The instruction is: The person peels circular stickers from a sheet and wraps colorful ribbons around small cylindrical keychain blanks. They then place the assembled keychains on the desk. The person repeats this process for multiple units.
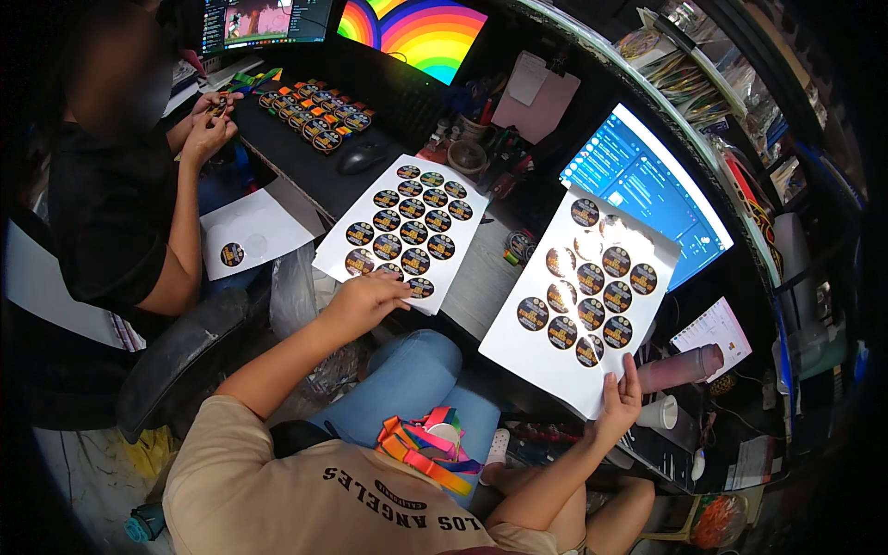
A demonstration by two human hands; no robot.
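At the lower edge of a white sheet of round black-and-orange stickers (421, 217), my left hand (370, 301) has its fingers bent over the paper. That sheet lies on the desk's front part. A second sticker sheet (581, 296), glossy with light glare, is tilted up on the right. My right hand (620, 407) grips its lower right corner, fingers along the edge. In my lap lies a bundle of rainbow ribbons (430, 449) with a pale round disc among them.
At left, a person (120, 185) handles a small ribboned item. Rows of medals (319, 116) and a mouse (363, 158) are on the desk. Another sheet (254, 231) bears one sticker. Beside my right hand stand a pink tumbler (680, 368) and white cup (659, 413); a monitor (647, 185) is behind.
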